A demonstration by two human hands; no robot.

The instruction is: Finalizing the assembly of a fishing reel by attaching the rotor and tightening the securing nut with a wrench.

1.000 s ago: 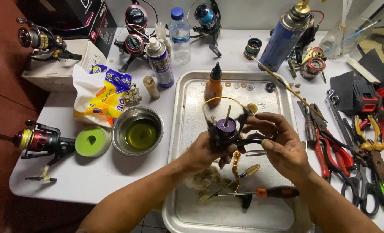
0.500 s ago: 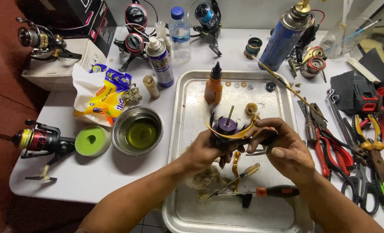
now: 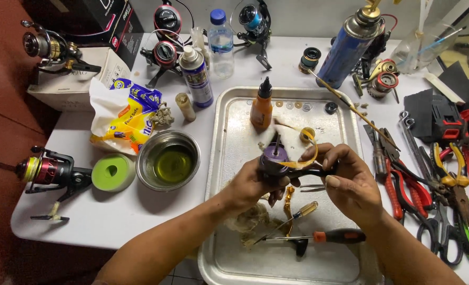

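Both my hands hold a partly stripped fishing reel (image 3: 282,163) with a purple rotor and a gold bail wire over a metal tray (image 3: 234,126). My left hand (image 3: 247,187) cups the reel body from the left. My right hand (image 3: 347,179) grips its black frame from the right, thumb and fingers pinched on it. Under the hands in the tray lie a yellow-handled screwdriver (image 3: 297,214), an orange-and-black screwdriver (image 3: 329,236) and a wad of dirty rag (image 3: 250,221). An orange oil bottle (image 3: 262,108) stands at the tray's far end.
A steel bowl of yellowish liquid (image 3: 168,160), a green tape roll (image 3: 112,171) and a red-and-black reel (image 3: 50,171) sit left of the tray. Pliers and scissors (image 3: 434,190) lie right. Spray can (image 3: 196,76), water bottle (image 3: 221,42), blue gas canister (image 3: 347,47), more reels at the back.
The reel has tilted between my hands, so the purple rotor and gold bail wire now lean right. My right hand has shifted its grip along the black frame.
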